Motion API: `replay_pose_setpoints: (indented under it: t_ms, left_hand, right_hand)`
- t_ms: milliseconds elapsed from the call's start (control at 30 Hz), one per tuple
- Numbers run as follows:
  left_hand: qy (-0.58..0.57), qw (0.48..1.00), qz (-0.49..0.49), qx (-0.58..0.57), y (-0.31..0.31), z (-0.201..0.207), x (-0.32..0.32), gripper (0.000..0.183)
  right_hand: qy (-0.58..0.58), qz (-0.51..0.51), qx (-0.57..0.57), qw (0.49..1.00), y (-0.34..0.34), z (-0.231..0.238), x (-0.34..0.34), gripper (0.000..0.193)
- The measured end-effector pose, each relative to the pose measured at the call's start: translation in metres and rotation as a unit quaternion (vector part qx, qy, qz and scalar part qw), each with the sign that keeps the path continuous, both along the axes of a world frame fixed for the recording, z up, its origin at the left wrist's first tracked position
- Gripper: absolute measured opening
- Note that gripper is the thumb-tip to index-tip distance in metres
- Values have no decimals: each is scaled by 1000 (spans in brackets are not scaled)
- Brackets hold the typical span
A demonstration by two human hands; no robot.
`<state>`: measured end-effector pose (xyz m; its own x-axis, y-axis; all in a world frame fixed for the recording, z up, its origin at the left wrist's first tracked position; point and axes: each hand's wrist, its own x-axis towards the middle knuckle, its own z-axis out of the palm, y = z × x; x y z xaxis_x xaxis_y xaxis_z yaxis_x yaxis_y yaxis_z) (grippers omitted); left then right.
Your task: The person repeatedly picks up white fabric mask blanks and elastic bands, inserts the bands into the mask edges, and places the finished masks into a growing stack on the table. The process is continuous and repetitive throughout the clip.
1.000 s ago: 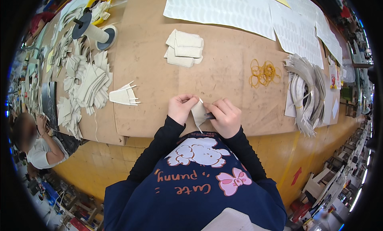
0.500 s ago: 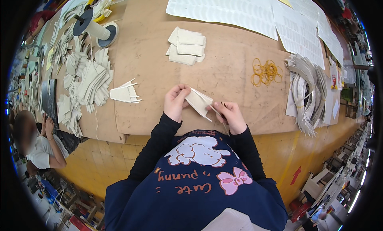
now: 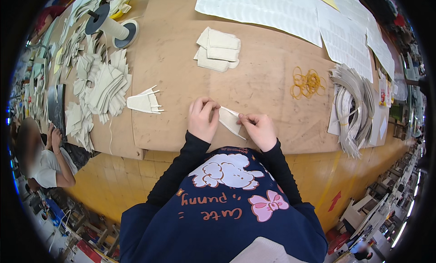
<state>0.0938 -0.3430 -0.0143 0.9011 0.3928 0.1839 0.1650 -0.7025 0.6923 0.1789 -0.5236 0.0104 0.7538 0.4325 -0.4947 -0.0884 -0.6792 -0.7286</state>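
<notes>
Head-worn, the wide fisheye camera looks steeply down and forward from above, fairly near the left hand (image 3: 203,120) and right hand (image 3: 260,130), taking in the table (image 3: 268,58) and yellow floor (image 3: 118,181).

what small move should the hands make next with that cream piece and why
Probably a gentle outward pull with the right hand, the left hand anchoring: both appear to pinch the cream piece, at its right and left sides.

Fabric stack (image 3: 220,52) lies beyond the piece (image 3: 229,119), rubber bands (image 3: 310,83) right.
</notes>
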Motion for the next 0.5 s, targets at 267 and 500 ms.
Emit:
replay_pose_setpoints:
  t_ms: [267, 500]
  left_hand:
    - [-31, 983, -134, 122, 14, 2, -15, 30]
    - [4, 973, -138, 186, 14, 2, -19, 38]
  right_hand:
    - [56, -48, 90, 993, 6, -7, -2, 27]
    - [50, -64, 89, 993, 3, -5, 4, 30]
